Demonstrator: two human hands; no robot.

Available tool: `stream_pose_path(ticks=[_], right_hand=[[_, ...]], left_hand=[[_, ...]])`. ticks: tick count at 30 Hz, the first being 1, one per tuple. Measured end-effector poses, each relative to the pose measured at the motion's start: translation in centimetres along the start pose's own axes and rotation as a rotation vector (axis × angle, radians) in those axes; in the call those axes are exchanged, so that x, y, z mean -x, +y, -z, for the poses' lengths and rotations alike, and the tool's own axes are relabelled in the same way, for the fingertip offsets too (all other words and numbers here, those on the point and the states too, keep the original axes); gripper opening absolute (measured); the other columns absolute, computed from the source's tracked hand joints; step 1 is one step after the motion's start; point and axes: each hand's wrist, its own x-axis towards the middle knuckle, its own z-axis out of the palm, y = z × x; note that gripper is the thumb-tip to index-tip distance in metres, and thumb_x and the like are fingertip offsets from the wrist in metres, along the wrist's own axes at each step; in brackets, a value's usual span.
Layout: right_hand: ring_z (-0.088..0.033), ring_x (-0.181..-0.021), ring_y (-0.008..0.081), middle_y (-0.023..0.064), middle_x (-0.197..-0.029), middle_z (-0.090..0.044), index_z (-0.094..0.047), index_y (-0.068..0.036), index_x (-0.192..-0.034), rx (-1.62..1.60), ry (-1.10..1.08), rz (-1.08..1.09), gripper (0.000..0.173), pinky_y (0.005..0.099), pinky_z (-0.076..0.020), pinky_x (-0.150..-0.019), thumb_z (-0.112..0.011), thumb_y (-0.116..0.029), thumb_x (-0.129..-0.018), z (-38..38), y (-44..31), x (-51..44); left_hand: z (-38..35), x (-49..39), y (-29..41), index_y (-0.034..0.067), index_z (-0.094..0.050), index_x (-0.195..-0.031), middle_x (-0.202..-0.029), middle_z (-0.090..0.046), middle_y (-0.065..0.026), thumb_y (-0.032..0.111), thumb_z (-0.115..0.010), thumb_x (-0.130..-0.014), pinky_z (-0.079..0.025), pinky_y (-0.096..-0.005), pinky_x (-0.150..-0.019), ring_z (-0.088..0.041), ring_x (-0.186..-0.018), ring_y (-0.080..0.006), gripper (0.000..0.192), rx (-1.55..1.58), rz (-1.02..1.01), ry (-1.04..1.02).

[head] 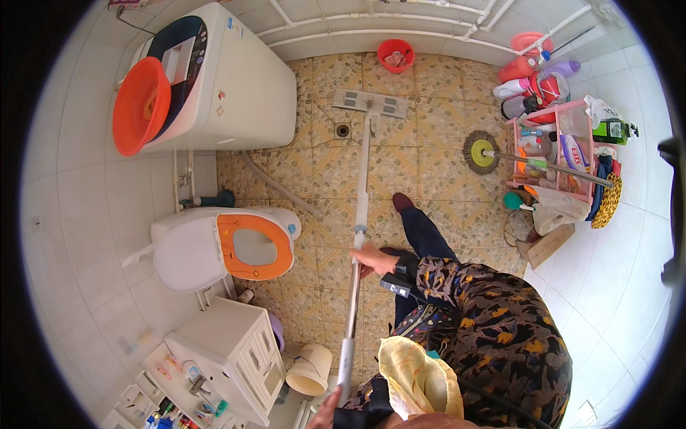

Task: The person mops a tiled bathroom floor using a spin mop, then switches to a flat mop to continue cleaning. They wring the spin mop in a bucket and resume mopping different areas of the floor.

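Observation:
A flat mop stretches from the bottom of the view up across the tiled floor. Its grey mop head (pixel 370 103) lies on the tiles just above the floor drain (pixel 342 130), with darker pads on the plate. My right hand (pixel 375 259) is wrapped around the middle of the metal mop pole (pixel 353 300), just below a blue-grey collar. Lower down, my left hand (pixel 325 412) grips the grey handle end (pixel 347 356), partly cut off by the frame's edge.
A washing machine (pixel 252 91) bearing an orange basin (pixel 140 107) stands upper left. Below it are a toilet (pixel 187 257), a white cabinet (pixel 230 332) and a cream bucket (pixel 311 370). At right, a round brush (pixel 481 153) leans by a pink rack (pixel 574 134). A red bucket (pixel 395 56) sits by the far wall.

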Motion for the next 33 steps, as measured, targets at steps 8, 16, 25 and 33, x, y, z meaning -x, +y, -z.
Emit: stream_pose_path(ticks=[8,16,25,33], right_hand=[[-0.064,-0.058,0.0251,0.0132,-0.076,-0.063,-0.04,-0.004,-0.098,-0.373,0.006,-0.042,0.026,0.042,-0.0563,-0.055,-0.051,-0.025,-0.087,1.4,-2.4,3.5],[-0.061,-0.051,0.0246,0.015,-0.071,-0.062,-0.043,0.004,-0.092,-0.245,0.247,0.296,0.031,0.0404,-0.0532,-0.045,-0.05,-0.026,-0.087,9.8,-10.0,1.5],[-0.057,-0.047,0.0245,0.0135,-0.058,-0.052,-0.044,0.003,-0.072,-0.189,0.427,0.436,0.03,0.0383,-0.0408,-0.033,-0.053,-0.022,-0.086,10.0,-10.3,2.1],[-0.056,-0.045,0.0218,0.0124,-0.06,-0.054,-0.043,0.005,-0.081,-0.301,0.435,0.529,0.032,0.0315,-0.0434,-0.034,-0.053,-0.025,-0.085,10.3,-12.4,1.3]], left_hand=[[4.7,5.8,9.5,0.004,-0.051,-0.085,-0.054,-0.042,0.0002,0.048,-0.04,-0.092,-0.031,-0.022,-0.041,-0.038,-0.042,-0.0092,0.047,-0.178,0.034,-0.196],[-2.2,2.0,18.5,0.0,-0.053,-0.086,-0.05,-0.042,-0.0007,0.042,-0.042,-0.093,-0.03,-0.0233,-0.038,-0.038,-0.038,-0.0091,0.045,-0.333,-0.231,-0.164],[-3.9,1.3,17.2,-0.002,-0.054,-0.09,-0.05,-0.044,-0.0019,0.04,-0.044,-0.093,-0.029,-0.0235,-0.035,-0.036,-0.035,-0.0098,0.043,-0.228,-0.254,-0.191],[-4.4,2.2,18.7,-0.003,-0.052,-0.093,-0.052,-0.044,-0.002,0.037,-0.041,-0.094,-0.029,-0.0223,-0.036,-0.036,-0.036,-0.0093,0.041,-0.256,-0.296,-0.224]])
